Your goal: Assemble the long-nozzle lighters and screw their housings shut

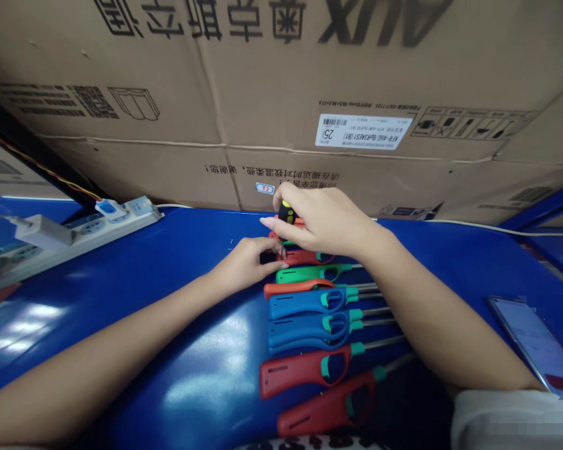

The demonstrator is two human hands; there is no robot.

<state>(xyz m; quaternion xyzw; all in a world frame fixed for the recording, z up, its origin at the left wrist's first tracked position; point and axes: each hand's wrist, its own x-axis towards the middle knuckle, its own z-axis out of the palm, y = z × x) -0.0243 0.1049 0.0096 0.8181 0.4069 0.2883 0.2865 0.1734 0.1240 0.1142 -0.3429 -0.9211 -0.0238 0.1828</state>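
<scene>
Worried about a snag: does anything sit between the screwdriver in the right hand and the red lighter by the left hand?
Nothing visible does: the black-and-yellow screwdriver reaches down to the red lighter beside the left hand. The right hand hides part of the shaft.

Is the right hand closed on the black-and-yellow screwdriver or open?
Closed: the right hand curls around the screwdriver's handle, its metal tip pointing down toward a red lighter.

Glare streaks the blue workbench (201, 390); edges seem warped.
</scene>
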